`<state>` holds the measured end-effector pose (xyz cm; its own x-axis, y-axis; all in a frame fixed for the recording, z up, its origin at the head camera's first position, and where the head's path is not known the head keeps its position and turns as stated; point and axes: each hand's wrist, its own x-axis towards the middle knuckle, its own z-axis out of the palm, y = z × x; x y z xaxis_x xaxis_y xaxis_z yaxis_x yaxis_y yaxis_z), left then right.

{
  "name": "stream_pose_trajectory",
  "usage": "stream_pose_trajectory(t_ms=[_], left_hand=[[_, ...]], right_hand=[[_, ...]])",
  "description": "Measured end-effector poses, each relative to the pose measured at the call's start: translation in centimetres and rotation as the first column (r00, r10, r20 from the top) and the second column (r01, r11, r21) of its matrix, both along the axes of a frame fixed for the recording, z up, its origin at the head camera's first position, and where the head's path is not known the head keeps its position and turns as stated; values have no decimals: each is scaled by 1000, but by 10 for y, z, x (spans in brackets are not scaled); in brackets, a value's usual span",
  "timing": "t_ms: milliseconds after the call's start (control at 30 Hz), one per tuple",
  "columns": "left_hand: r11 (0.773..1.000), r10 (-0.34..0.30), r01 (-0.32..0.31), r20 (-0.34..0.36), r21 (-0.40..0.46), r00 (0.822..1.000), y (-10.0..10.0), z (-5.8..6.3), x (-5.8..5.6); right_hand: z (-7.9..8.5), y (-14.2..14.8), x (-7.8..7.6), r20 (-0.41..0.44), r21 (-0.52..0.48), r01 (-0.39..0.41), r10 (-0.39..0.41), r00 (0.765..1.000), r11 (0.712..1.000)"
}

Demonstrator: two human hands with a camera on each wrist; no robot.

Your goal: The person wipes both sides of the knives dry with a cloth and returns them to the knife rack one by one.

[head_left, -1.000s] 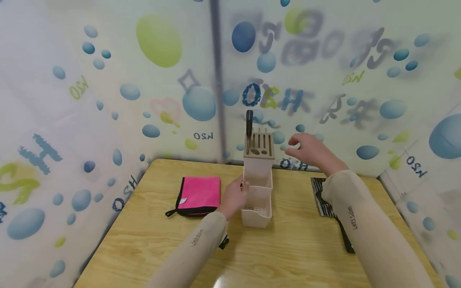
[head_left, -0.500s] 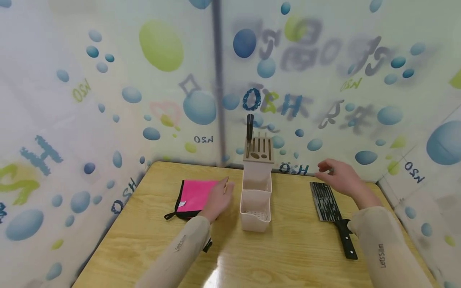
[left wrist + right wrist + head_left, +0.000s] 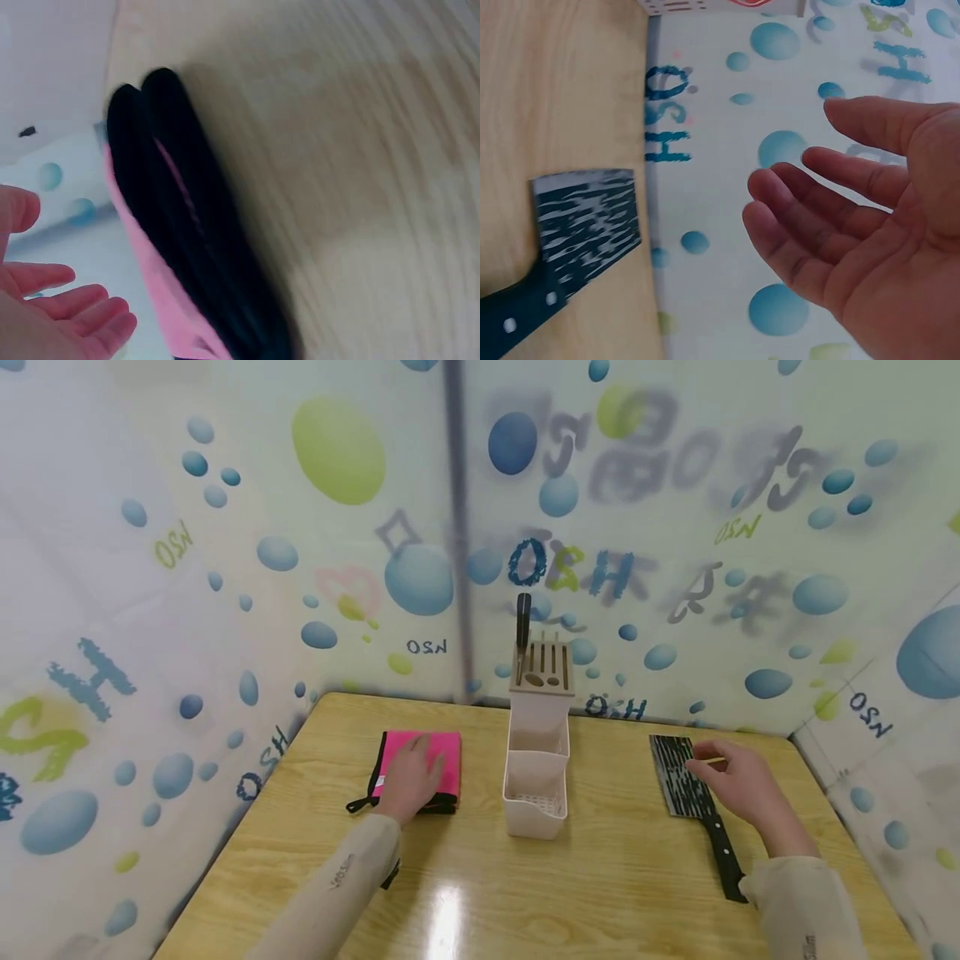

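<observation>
My left hand [image 3: 409, 779] is over a folded pink cloth [image 3: 447, 761] with black edging and a hanging loop. In the left wrist view the fingers are loosely bent beside the cloth's black edge [image 3: 187, 202] and hold nothing. My right hand [image 3: 741, 783] hovers by a cleaver [image 3: 591, 225] with a black-and-silver patterned blade and a riveted black handle [image 3: 724, 860]. Its fingers are relaxed, and the right wrist view shows nothing in the palm. Between the hands stands a cream knife holder [image 3: 536, 777]; one black-handled knife [image 3: 523, 620] is upright in its slotted brown top [image 3: 551, 670].
The wooden table [image 3: 600, 893] runs back to a wall sheet [image 3: 337, 610] printed with bubbles and letters. Two open bins step down the front of the holder. A small dark item [image 3: 391, 875] shows under the left sleeve.
My left hand has let go of the knife holder and moved left over the pink cloth. My right hand has moved from beside the holder's top down and right to the cleaver.
</observation>
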<state>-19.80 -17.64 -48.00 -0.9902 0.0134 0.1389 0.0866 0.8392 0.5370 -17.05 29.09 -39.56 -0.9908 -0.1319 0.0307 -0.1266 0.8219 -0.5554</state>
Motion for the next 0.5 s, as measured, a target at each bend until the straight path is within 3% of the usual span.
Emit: stream_pose_trajectory(t_ms=[200, 500], left_hand=[[993, 23, -24, -4, -113, 1000, -9, -10, -1], [975, 36, -24, 52, -220, 998, -13, -28, -9]], right_hand=[[-24, 12, 14, 37, 14, 70, -71, 997, 997], [-55, 25, 29, 187, 45, 125, -131, 974, 991]])
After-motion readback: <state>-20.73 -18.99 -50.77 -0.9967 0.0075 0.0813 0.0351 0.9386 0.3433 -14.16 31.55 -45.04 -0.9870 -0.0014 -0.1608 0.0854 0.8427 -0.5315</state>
